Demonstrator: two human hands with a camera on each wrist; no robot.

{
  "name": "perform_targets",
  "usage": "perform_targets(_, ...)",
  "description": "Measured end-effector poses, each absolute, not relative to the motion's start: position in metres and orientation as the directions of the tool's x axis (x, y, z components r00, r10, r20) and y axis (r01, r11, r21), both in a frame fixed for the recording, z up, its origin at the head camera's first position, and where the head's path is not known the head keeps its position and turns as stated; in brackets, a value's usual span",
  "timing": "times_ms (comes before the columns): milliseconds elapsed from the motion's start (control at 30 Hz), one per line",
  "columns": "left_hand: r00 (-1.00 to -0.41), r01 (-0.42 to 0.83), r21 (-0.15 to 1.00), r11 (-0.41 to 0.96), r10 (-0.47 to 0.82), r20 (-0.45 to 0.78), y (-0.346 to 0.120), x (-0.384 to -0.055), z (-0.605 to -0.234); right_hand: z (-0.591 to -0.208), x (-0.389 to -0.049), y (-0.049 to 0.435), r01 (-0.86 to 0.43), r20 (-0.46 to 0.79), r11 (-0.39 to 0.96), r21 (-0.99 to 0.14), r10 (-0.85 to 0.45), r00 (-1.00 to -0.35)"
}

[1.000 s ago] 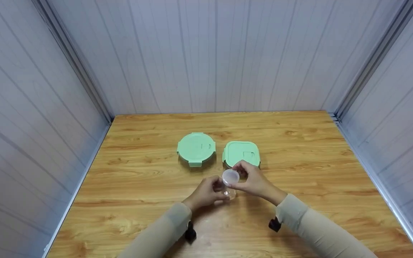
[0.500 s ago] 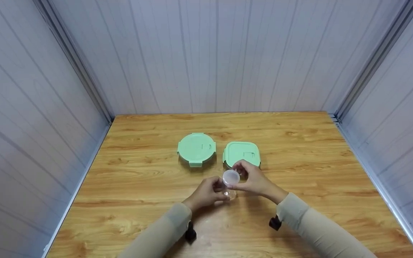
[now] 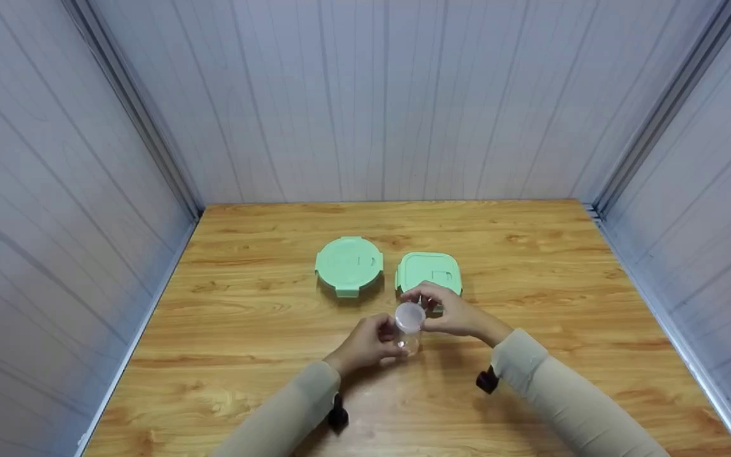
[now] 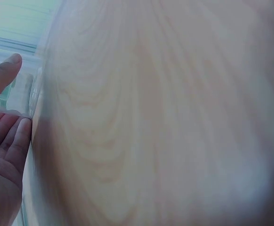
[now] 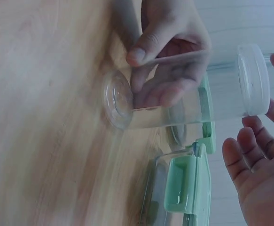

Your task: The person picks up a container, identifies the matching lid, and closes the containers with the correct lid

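Observation:
A clear cylindrical jar (image 5: 141, 117) with a translucent white lid (image 3: 410, 317) stands between the two hands, upright with its base close to the wooden table. My left hand (image 3: 368, 341) grips the jar's body from the left, thumb in front and fingers curled behind, as the right wrist view shows through the clear wall. In the left wrist view that hand (image 4: 7, 150) fills the left edge. My right hand (image 3: 451, 311) has its thumb and bent fingers round the lid's rim. Fingertips (image 5: 240, 150) of its other fingers hang below the lid in the right wrist view.
Behind the jar stand a round food container (image 3: 349, 261) with a light green clip lid and a square one (image 3: 426, 270) with a matching lid. The right hand partly overlaps the square one. White panel walls (image 3: 365, 101) border the wooden table (image 3: 245, 355).
My right thumb has slid from the front of the lid to its right side, and the fingers have shifted left along the far rim. The left hand keeps its grip on the jar.

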State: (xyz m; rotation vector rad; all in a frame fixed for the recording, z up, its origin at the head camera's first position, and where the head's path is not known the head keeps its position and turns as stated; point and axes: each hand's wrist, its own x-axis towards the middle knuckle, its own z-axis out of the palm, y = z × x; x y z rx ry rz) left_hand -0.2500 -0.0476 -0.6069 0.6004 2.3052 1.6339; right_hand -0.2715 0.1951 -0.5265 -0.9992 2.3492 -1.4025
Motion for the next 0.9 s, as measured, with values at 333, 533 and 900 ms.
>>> perform_targets(333, -0.878, 0.182, 0.942, 0.281, 0.478, 0.027, -0.0479, -0.2495, -0.6069, -0.5276, -0.2719, 0.1967, -0.427, 0.129, 0.326, -0.844, -0.648, -0.750)
perform_targets(533, -0.880, 0.167, 0.944, 0.283, 0.474, 0.014, -0.0477, -0.2502, -0.6065, -0.5294, -0.2699, 0.1980, -0.408, 0.126, 0.339, -0.848, -0.618, -0.776)
perform_targets(900, -0.880, 0.174, 0.949, 0.263, 0.474, 0.030, -0.0475, -0.2494, -0.6066, -0.5320, -0.2638, 0.1975, -0.368, 0.112, 0.363, -0.856, -0.564, -0.818)
